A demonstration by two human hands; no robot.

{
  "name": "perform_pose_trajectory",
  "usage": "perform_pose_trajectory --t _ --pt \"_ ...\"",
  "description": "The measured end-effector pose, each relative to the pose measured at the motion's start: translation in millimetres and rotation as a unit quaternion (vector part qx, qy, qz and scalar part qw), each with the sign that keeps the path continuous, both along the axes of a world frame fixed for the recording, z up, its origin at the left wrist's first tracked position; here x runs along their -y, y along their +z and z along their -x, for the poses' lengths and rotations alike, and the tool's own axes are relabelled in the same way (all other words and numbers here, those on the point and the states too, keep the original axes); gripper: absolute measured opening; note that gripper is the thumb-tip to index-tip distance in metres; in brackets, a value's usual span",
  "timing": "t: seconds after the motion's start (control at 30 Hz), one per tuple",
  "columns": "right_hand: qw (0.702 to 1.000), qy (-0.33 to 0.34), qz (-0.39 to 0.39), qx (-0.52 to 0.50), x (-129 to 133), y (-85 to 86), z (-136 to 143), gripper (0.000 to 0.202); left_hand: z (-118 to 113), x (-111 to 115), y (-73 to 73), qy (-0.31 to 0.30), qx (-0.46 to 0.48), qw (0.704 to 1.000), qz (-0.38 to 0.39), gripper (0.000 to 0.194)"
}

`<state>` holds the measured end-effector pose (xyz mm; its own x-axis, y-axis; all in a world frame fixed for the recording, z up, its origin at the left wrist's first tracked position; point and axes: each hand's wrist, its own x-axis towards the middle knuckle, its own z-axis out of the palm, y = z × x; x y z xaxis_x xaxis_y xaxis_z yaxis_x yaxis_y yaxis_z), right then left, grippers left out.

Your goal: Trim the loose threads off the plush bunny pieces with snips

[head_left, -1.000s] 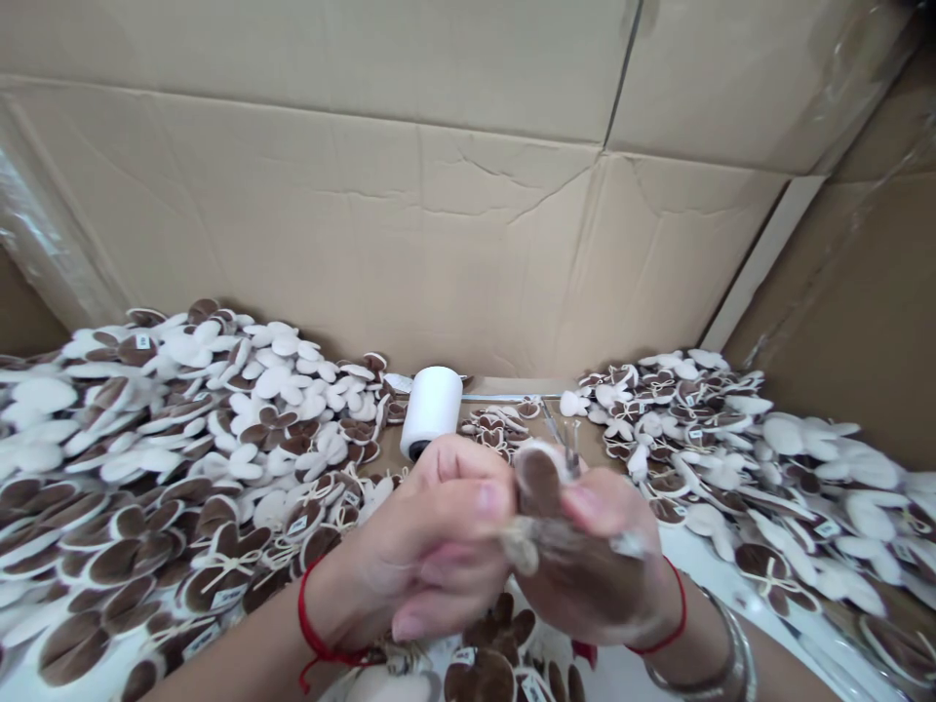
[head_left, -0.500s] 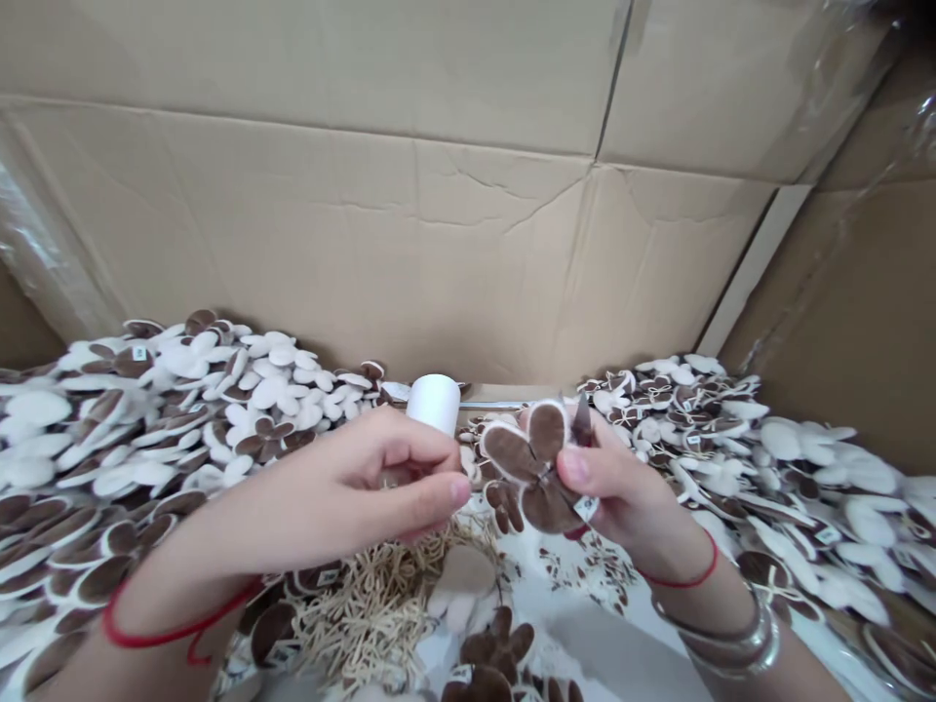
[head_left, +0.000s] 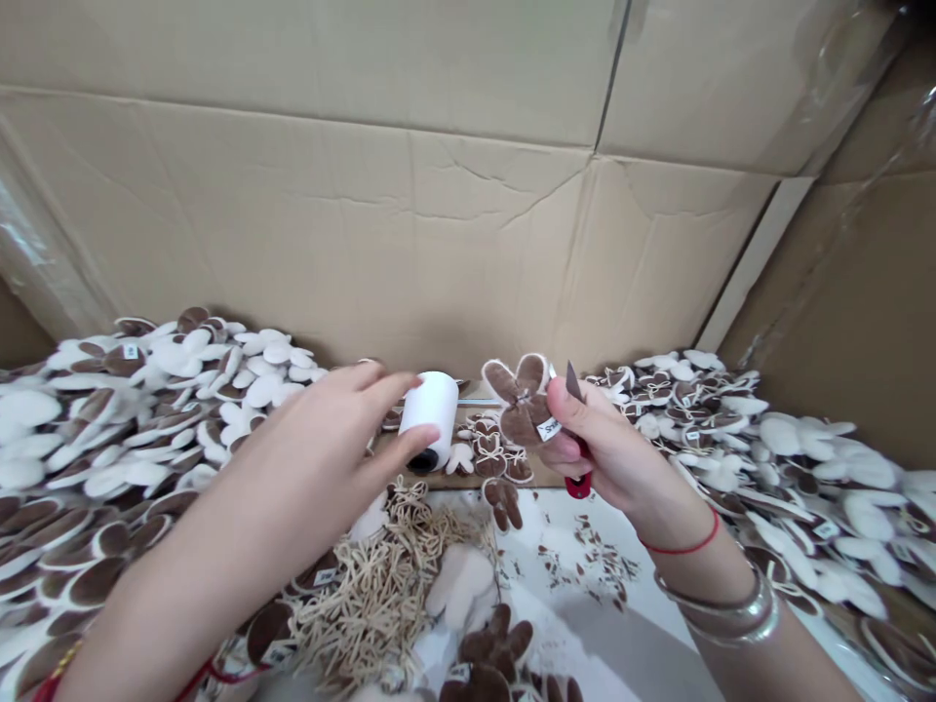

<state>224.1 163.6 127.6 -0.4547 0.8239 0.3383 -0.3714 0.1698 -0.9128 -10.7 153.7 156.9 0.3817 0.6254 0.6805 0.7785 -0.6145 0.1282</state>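
Observation:
My right hand [head_left: 585, 429] holds a brown plush piece [head_left: 524, 405] with a pale edge and a small white label, pinched between thumb and fingers. In the same hand is a red-handled tool [head_left: 577, 485], its pointed metal tip rising past the thumb. My left hand [head_left: 358, 419] has its thumb and fingers apart at the left side of a white roll [head_left: 433, 414] with a dark base; whether it touches the roll is unclear. Below lies a heap of beige cord bows [head_left: 372, 595], beside a pale plush piece [head_left: 460, 585] and brown ones [head_left: 497, 643].
Big piles of white and brown plush pieces lie at the left [head_left: 65, 439] and right [head_left: 797, 497]. A cardboard wall [head_left: 366, 234] stands behind. Small brown scraps [head_left: 592, 561] dot the white surface [head_left: 541, 575]. Several bow-tied pieces [head_left: 489, 453] sit beside the roll.
My left hand has moved away from the plush piece, its fingers spreading near the roll. My right hand has raised the plush piece and turned it; more of the red handle shows.

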Motion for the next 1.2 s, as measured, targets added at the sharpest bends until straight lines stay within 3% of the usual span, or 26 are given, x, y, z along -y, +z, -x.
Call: perform_pose_trajectory --t 0.1,0.23,0.33,0.5,0.67,0.83,1.0,1.2 --pt "1.000 0.007 0.014 0.005 2.7 -1.8 5.2 0.040 -23.7 16.5 5.8 -0.032 -0.003 0.999 -0.034 0.045" --pt "0.999 0.028 0.032 0.020 9.2 -1.5 13.0 0.043 -38.3 20.8 -3.9 -0.095 -0.024 0.994 -0.051 0.049" --pt "0.998 0.028 0.050 0.035 12.8 0.2 16.4 0.044 -37.8 13.4 -9.3 -0.105 -0.011 0.994 -0.027 0.045" --pt "0.995 -0.002 0.086 0.039 14.7 5.0 14.2 0.049 -33.3 7.6 -3.9 -0.095 0.045 0.994 -0.033 0.041" --pt "0.995 -0.019 0.053 0.080 21.0 13.4 5.4 0.061 -37.4 8.5 -2.5 -0.094 0.127 0.987 -0.034 0.040" --pt "0.994 -0.019 0.047 0.096 32.6 19.6 0.7 0.051 -40.0 12.3 -7.1 -0.119 0.228 0.966 0.012 0.034" --pt "0.994 -0.016 0.046 0.102 46.7 25.0 1.8 0.039 -40.3 14.0 -7.4 -0.106 0.247 0.963 0.032 0.032" --pt "0.993 0.044 0.077 0.081 58.0 24.7 8.8 0.037 -43.3 14.2 -6.6 -0.117 0.266 0.955 0.053 0.026"
